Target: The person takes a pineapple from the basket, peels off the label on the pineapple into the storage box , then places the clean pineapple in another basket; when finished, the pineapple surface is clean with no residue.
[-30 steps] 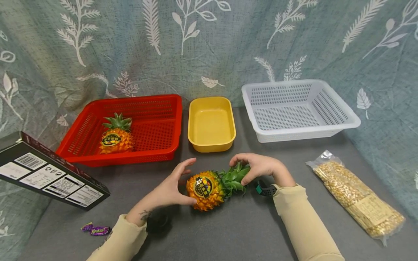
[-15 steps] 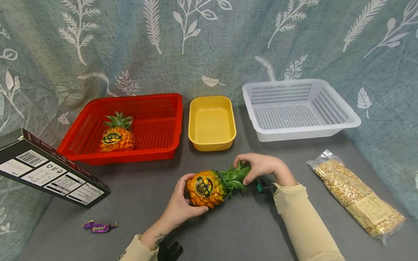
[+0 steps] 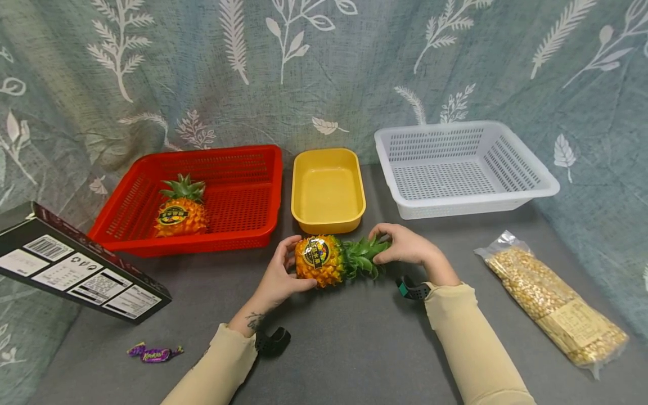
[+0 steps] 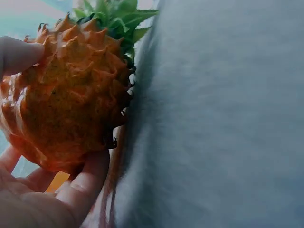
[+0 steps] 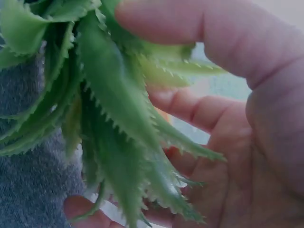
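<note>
My left hand (image 3: 280, 275) grips the round orange body of a small pineapple (image 3: 322, 261), thumb on the near side and fingers around the far side. A black and gold label faces up on it. The green crown (image 3: 360, 256) points right, and my right hand (image 3: 405, 246) holds its leaf tips between thumb and fingers. In the left wrist view the spiky pineapple body (image 4: 71, 95) sits between thumb and fingers. Serrated crown leaves (image 5: 114, 95) fill the right wrist view. Whether the fruit touches the table cannot be told.
A red basket (image 3: 243, 239) with another pineapple (image 3: 181, 216) stands back left. Just behind my hands is a yellow tray (image 3: 329, 225); a white basket (image 3: 466, 205) stands back right. A black box (image 3: 86, 270) and purple-wrapped candy (image 3: 154, 354) lie left, a corn kernel bag (image 3: 552, 304) right.
My left hand has closed around the pineapple's body. Both hands have moved with the pineapple away from me, toward the yellow tray.
</note>
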`<state>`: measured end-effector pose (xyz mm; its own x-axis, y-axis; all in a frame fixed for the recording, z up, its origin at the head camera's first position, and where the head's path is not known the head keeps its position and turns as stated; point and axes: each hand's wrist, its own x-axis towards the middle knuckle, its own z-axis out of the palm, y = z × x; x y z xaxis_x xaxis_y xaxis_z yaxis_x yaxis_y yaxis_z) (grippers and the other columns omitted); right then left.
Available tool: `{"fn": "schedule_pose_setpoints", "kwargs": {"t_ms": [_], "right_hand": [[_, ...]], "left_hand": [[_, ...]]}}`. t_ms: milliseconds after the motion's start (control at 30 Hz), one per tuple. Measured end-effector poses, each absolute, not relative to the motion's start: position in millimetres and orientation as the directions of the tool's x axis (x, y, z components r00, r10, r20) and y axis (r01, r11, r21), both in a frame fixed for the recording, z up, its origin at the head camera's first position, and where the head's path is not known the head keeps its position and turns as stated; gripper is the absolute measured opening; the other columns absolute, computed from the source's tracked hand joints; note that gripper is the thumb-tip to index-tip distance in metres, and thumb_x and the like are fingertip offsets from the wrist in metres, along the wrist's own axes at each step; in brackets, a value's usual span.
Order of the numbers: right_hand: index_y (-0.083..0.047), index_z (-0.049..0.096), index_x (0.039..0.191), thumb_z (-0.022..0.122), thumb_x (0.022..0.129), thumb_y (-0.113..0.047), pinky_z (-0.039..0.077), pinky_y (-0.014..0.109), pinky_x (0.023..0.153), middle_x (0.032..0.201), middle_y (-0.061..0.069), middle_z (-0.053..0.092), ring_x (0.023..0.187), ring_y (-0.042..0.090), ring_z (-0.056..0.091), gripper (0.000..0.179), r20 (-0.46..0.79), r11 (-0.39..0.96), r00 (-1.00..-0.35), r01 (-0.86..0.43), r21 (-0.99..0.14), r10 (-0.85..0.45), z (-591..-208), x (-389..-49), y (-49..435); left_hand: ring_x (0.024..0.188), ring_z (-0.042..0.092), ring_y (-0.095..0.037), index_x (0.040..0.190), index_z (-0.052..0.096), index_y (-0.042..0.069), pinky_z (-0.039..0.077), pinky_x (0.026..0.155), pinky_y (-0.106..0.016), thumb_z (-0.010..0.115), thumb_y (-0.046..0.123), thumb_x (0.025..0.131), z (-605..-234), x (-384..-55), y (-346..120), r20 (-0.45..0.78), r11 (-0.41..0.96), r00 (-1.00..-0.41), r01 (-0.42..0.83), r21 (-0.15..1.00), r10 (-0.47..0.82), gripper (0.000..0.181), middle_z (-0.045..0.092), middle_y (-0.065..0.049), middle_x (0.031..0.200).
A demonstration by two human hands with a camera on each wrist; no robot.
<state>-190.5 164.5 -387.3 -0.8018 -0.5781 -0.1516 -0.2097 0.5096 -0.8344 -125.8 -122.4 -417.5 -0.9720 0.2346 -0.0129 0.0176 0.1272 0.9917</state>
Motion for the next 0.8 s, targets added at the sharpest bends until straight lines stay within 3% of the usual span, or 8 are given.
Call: {"fn": "schedule_pose_setpoints", "kwargs": {"t_ms": [133, 200, 433, 633, 800], "right_hand": [[-0.001, 0.055, 0.107, 0.071, 0.073, -0.007, 0.047, 0.029, 0.064, 0.107, 0.018, 0.055, 0.075, 0.016, 0.054, 0.038, -0.118, 0.499, -0.823, -0.217, -0.839, -0.556, -390, -193, 167], [0.0, 0.055, 0.107, 0.07, 0.073, -0.008, 0.046, 0.029, 0.064, 0.109, 0.019, 0.054, 0.076, 0.016, 0.052, 0.038, -0.103, 0.5, -0.83, -0.226, -0.836, -0.547, -391, -194, 168], [-0.003, 0.054, 0.113, 0.068, 0.077, -0.013, 0.045, 0.034, 0.075, 0.118, 0.018, 0.053, 0.1, 0.027, 0.051, 0.04, -0.125, 0.558, -0.841, -0.23, -0.797, -0.526, -390, -193, 169], [-0.005, 0.049, 0.128, 0.069, 0.08, -0.026, 0.044, 0.046, 0.089, 0.131, 0.016, 0.048, 0.116, 0.035, 0.047, 0.056, -0.18, 0.633, -0.842, -0.224, -0.741, -0.509, -379, -188, 173], [-0.004, 0.046, 0.13, 0.069, 0.081, -0.024, 0.039, 0.053, 0.094, 0.135, 0.017, 0.045, 0.124, 0.041, 0.039, 0.058, -0.121, 0.608, -0.876, -0.218, -0.764, -0.467, -365, -184, 174]], "left_hand": [[0.108, 0.045, -0.031, 0.139, 0.027, 0.007, 0.05, 0.075, -0.029, 0.071, -0.013, 0.065, -418, -137, -119, -0.025, 0.1, -0.971, -0.001, 0.995, 0.24, 0.088, 0.033, -0.017, 0.135], [0.107, 0.045, -0.03, 0.139, 0.028, 0.008, 0.05, 0.073, -0.028, 0.07, -0.013, 0.065, -418, -140, -118, -0.03, 0.095, -0.971, -0.008, 0.995, 0.236, 0.088, 0.034, -0.017, 0.134], [0.106, 0.045, -0.029, 0.139, 0.028, 0.009, 0.05, 0.072, -0.027, 0.07, -0.013, 0.066, -420, -143, -116, -0.031, 0.078, -0.973, -0.014, 0.997, 0.23, 0.087, 0.033, -0.018, 0.134], [0.105, 0.044, -0.028, 0.139, 0.029, 0.01, 0.05, 0.071, -0.027, 0.07, -0.013, 0.066, -422, -142, -117, -0.017, 0.067, -0.973, -0.001, 0.998, 0.231, 0.087, 0.033, -0.017, 0.134], [0.105, 0.046, -0.029, 0.138, 0.031, 0.008, 0.051, 0.071, -0.027, 0.069, -0.014, 0.066, -423, -143, -117, 0.012, 0.052, -0.971, 0.025, 0.998, 0.239, 0.084, 0.033, -0.019, 0.133]]}}
